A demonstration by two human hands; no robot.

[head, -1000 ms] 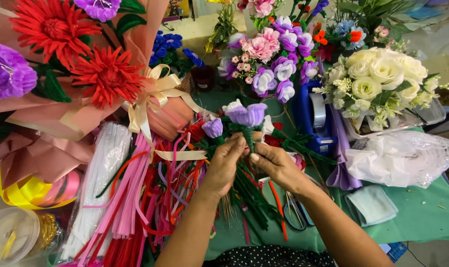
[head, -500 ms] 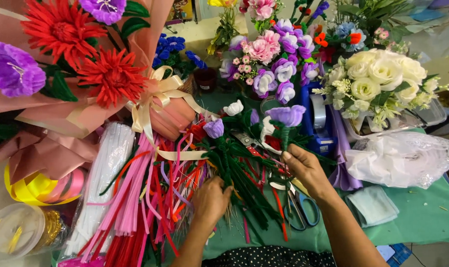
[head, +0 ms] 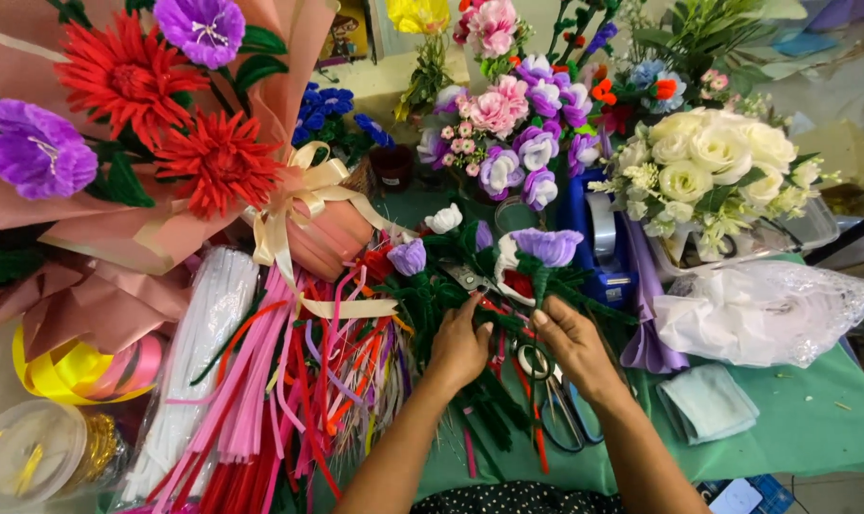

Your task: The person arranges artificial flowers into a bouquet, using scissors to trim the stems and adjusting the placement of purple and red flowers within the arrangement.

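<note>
A purple pipe-cleaner flower (head: 546,246) stands upright on a fuzzy green stem, and my right hand (head: 576,350) pinches that stem just below the bloom. My left hand (head: 458,345) sits beside it, fingers curled into a heap of dark green pipe-cleaner stems (head: 430,295). A smaller purple bud (head: 408,257) and a white bud (head: 444,219) lie on that heap just beyond my left hand. Scissors (head: 563,419) lie partly under my right wrist.
A pink-wrapped bouquet (head: 165,152) of red and purple flowers fills the left. Pink, red and white pipe cleaners (head: 260,400) lie below it. A blue tape dispenser (head: 598,238), white rose bouquet (head: 708,162), clear wrap (head: 765,309) and folded cloth (head: 708,400) stand right on the green table cover (head: 813,433).
My left hand let go of the flower, dropped toward me, then came back up to the green stems. The purple flower moved right in my right hand.
</note>
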